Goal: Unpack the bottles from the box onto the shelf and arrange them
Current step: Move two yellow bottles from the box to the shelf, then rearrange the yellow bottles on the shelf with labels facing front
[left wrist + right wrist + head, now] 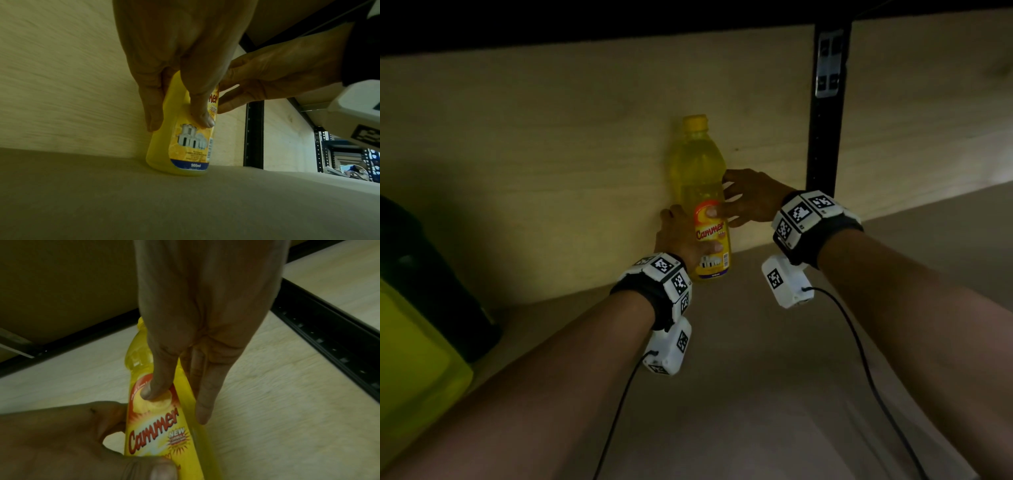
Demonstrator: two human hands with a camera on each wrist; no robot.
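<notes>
A yellow bottle (698,171) with a yellow cap and a "Cammer" label stands upright on the shelf board (774,377), close to the back panel. My left hand (688,234) grips its lower part, thumb across the front of the label and fingers behind. My right hand (726,200) holds it higher up from the right, thumb pressed on the label. In the left wrist view the bottle (158,154) has its base on the board. In the right wrist view my thumb and fingers pinch the bottle (156,431).
A pale wooden back panel (551,154) closes the shelf behind. A black slotted upright (825,120) stands to the right of the bottle. At the left edge are a dark bottle (431,267) and a yellow-green container (410,359). The upper shelf hangs low overhead.
</notes>
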